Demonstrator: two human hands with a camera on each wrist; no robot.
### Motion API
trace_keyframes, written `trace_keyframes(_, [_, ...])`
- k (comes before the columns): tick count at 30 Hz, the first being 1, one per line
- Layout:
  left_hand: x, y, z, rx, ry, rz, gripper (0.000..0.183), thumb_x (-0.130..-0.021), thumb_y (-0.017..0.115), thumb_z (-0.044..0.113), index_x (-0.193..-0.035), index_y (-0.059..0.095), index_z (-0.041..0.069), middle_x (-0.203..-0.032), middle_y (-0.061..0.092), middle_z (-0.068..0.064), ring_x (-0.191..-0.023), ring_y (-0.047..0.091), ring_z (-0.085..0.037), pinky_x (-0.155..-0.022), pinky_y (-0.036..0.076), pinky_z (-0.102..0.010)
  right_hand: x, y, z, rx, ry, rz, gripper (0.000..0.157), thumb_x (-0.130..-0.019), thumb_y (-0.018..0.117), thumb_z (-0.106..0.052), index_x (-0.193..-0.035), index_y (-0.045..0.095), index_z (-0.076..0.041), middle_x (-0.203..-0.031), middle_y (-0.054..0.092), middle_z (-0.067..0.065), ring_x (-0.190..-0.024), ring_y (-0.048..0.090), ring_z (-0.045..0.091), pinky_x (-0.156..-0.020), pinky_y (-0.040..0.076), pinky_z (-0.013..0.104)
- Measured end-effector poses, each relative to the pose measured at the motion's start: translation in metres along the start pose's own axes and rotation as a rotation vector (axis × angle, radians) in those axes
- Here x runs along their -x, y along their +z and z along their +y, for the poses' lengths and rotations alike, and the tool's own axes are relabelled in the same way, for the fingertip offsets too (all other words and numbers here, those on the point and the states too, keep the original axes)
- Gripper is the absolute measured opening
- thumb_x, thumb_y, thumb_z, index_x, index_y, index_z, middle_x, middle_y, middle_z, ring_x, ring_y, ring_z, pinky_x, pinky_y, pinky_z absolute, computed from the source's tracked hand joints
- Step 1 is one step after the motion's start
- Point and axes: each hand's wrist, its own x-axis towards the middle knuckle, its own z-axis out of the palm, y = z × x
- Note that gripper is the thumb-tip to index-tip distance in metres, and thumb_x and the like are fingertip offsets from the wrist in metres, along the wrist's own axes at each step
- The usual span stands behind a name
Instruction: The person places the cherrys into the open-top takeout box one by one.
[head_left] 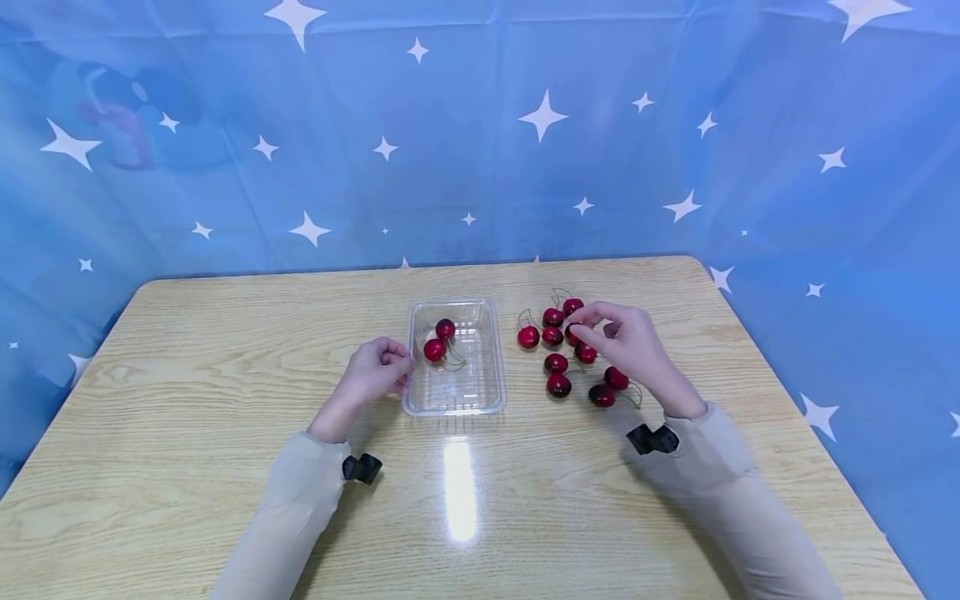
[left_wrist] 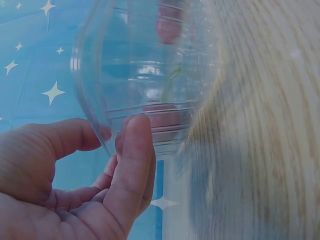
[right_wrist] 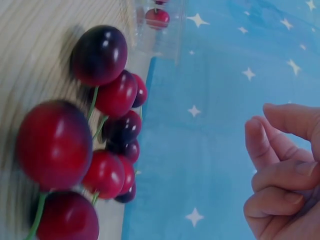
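Note:
A clear plastic box (head_left: pixel 455 401) stands mid-table with two dark red cherries (head_left: pixel 435 350) inside, their green stems joined. My left hand (head_left: pixel 375 368) pinches the box's left rim; in the left wrist view the thumb lies at the lip and the fingers (left_wrist: pixel 131 160) against the outer wall. To the right, several cherries (head_left: pixel 558 385) lie in a loose group, many with stems. Above the far part of this group hovers my right hand (head_left: pixel 618 337), holding nothing. Its thumb and index tips are a little apart in the right wrist view, the other fingers (right_wrist: pixel 275 205) loosely curled.
The wooden table (head_left: pixel 187 400) has rounded far corners. Behind it and at both sides hangs a blue cloth (head_left: pixel 465 150) with white stars. Each sleeve carries a small black device (head_left: pixel 652 439) at the wrist. A bright light reflection lies on the tabletop before the box.

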Motion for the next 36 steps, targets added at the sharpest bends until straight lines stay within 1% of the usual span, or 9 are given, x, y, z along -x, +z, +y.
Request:
trace_keyframes(4, [0.0, 0.0, 0.0, -0.004, 0.002, 0.005, 0.013, -0.09, 0.055, 0.001, -0.1, 0.051, -0.006, -0.075, 0.056, -0.008, -0.06, 0.058, -0.013, -0.059, 0.057, -0.026, 0.006, -0.007, 0.005, 0.002, 0.021, 0.008, 0.009, -0.088, 0.065, -0.009, -0.094, 0.07, -0.005, -0.077, 0.067, 0.009, -0.039, 0.027, 0.007, -0.036, 0.026, 0.022])
trace_keyframes(10, [0.001, 0.0, 0.001, -0.009, 0.007, 0.003, 0.013, -0.09, 0.055, 0.001, -0.1, 0.051, -0.006, -0.075, 0.056, -0.007, -0.06, 0.058, -0.013, -0.059, 0.057, -0.026, 0.015, -0.015, 0.012, 0.054, -0.005, 0.048, 0.007, -0.087, 0.065, -0.008, -0.092, 0.07, -0.004, -0.073, 0.066, 0.008, -0.043, 0.03, 0.005, -0.038, 0.028, 0.021])
trace_keyframes(16, [0.001, 0.0, 0.002, -0.007, 0.008, 0.001, 0.013, -0.09, 0.055, 0.0, -0.1, 0.051, -0.007, -0.075, 0.056, -0.007, -0.059, 0.058, -0.013, -0.059, 0.057, -0.026, 0.024, -0.02, 0.021, 0.091, -0.005, 0.049, 0.008, -0.085, 0.068, -0.004, -0.093, 0.068, -0.001, -0.08, 0.067, 0.01, -0.046, 0.037, 0.008, -0.04, 0.032, 0.018])
trace_keyframes(19, [0.001, 0.0, 0.002, -0.006, 0.008, 0.002, 0.013, -0.09, 0.055, 0.0, -0.1, 0.052, -0.007, -0.075, 0.056, -0.008, -0.059, 0.058, -0.014, -0.059, 0.057, -0.026, 0.029, -0.023, 0.024, 0.102, -0.001, 0.05, 0.009, -0.084, 0.068, -0.004, -0.093, 0.068, -0.001, -0.083, 0.067, 0.012, -0.043, 0.034, 0.007, -0.039, 0.031, 0.019])
trace_keyframes(23, [0.002, 0.0, 0.002, -0.003, 0.006, 0.002, 0.013, -0.09, 0.055, 0.001, -0.1, 0.051, -0.007, -0.075, 0.056, -0.008, -0.06, 0.058, -0.014, -0.059, 0.057, -0.026, 0.035, -0.025, 0.031, 0.127, -0.001, 0.06, 0.008, -0.083, 0.069, -0.001, -0.091, 0.068, -0.001, -0.081, 0.067, 0.012, -0.044, 0.033, 0.004, -0.038, 0.03, 0.018])
trace_keyframes(27, [0.002, 0.0, 0.002, 0.0, 0.001, 0.003, 0.013, -0.09, 0.055, 0.001, -0.1, 0.051, -0.006, -0.074, 0.055, -0.008, -0.059, 0.058, -0.013, -0.059, 0.057, -0.026, 0.04, -0.027, 0.037, 0.15, 0.029, 0.056, 0.009, -0.082, 0.069, -0.001, -0.091, 0.068, 0.0, -0.08, 0.067, 0.011, -0.053, 0.044, 0.003, -0.043, 0.036, 0.015])
trace_keyframes(30, [0.002, 0.0, 0.003, 0.001, 0.0, 0.003, 0.013, -0.09, 0.055, 0.001, -0.1, 0.051, -0.006, -0.075, 0.055, -0.008, -0.059, 0.058, -0.013, -0.058, 0.057, -0.026, 0.043, -0.027, 0.04, 0.167, 0.065, 0.04, 0.011, -0.083, 0.069, -0.003, -0.092, 0.067, 0.001, -0.082, 0.067, 0.011, -0.067, 0.052, 0.005, -0.051, 0.041, 0.014])
trace_keyframes(32, [0.002, 0.0, 0.004, 0.0, 0.002, 0.002, 0.013, -0.09, 0.055, 0.0, -0.1, 0.051, -0.007, -0.075, 0.055, -0.009, -0.059, 0.058, -0.013, -0.058, 0.057, -0.026, 0.045, -0.028, 0.041, 0.179, 0.086, 0.028, 0.012, -0.083, 0.069, -0.004, -0.093, 0.067, 0.002, -0.082, 0.068, 0.011, -0.071, 0.053, 0.006, -0.054, 0.042, 0.014])
trace_keyframes(36, [0.003, 0.0, 0.004, 0.0, 0.007, 0.001, 0.013, -0.09, 0.054, 0.0, -0.101, 0.051, -0.007, -0.075, 0.056, -0.009, -0.059, 0.057, -0.013, -0.058, 0.057, -0.026, 0.049, -0.03, 0.043, 0.197, 0.124, 0.004, 0.012, -0.083, 0.069, -0.005, -0.092, 0.067, 0.003, -0.082, 0.068, 0.012, -0.073, 0.054, 0.012, -0.055, 0.042, 0.017])
